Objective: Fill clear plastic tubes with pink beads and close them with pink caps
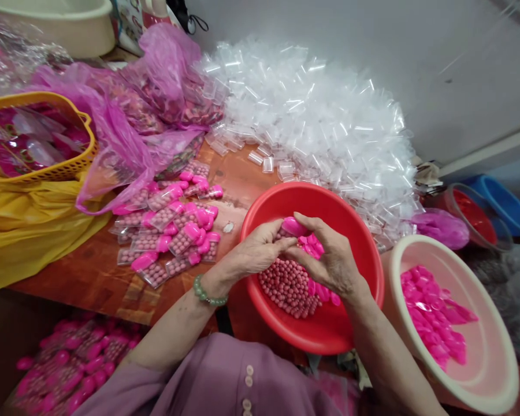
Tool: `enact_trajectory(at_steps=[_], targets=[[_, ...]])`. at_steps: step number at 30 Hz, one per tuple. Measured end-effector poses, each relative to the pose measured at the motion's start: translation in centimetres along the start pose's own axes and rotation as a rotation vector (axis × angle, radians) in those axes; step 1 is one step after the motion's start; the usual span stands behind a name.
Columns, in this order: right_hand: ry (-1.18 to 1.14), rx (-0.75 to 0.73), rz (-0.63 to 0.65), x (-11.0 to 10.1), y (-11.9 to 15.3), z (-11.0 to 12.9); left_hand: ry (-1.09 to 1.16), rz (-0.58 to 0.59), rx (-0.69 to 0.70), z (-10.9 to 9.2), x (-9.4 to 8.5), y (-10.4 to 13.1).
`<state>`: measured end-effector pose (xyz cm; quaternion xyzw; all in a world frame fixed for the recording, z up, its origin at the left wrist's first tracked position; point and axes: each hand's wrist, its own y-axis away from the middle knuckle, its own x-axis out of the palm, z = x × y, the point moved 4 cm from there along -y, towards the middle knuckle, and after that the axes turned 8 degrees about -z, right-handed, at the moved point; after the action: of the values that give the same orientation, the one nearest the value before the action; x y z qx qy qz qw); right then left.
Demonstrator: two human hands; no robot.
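Observation:
Above the red basin (260,211), my left hand (260,249) is closed on a small clear container, mostly hidden by the fingers, with pinkish beads in it. A bright pink cap (294,226) sits at the container's top end. My right hand (335,257) pinches that cap between thumb and fingers. Under my hands, the basin holds a heap of dusty-pink beads (288,286) and loose pink caps (312,247). Left of the basin lies a pile of capped, bead-filled containers (184,222) on the table.
A large heap of clear empty containers (312,110) covers the back of the table. At right stands a cream basin (487,323) with pink caps (433,318). A yellow basket (47,170) and purple plastic bags (169,58) are at left. More filled containers (73,358) lie lower left.

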<state>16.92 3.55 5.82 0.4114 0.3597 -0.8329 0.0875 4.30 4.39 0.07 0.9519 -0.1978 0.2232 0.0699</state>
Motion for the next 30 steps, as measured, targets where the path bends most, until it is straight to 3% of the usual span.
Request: enact_trajectory(at_steps=[4,12,18,25,30], targets=[[0.183,-0.130,0.031,1.0,1.0,0.3,0.084,-0.001,-0.060,-0.1,0.0,0.0],[0.473,-0.329,-0.138,1.7,0.6,1.4,0.282,0.026,-0.094,-0.5,0.2,0.0],[0.477,-0.408,-0.191,1.5,0.5,1.2,0.309,0.049,-0.144,-0.3,0.2,0.2],[0.438,-0.423,-0.164,1.3,0.2,1.1,0.288,0.058,-0.128,-0.3,0.2,0.2],[0.413,-0.390,-0.067,1.4,0.0,1.0,0.401,-0.080,-0.192,-0.1,0.3,-0.6]])
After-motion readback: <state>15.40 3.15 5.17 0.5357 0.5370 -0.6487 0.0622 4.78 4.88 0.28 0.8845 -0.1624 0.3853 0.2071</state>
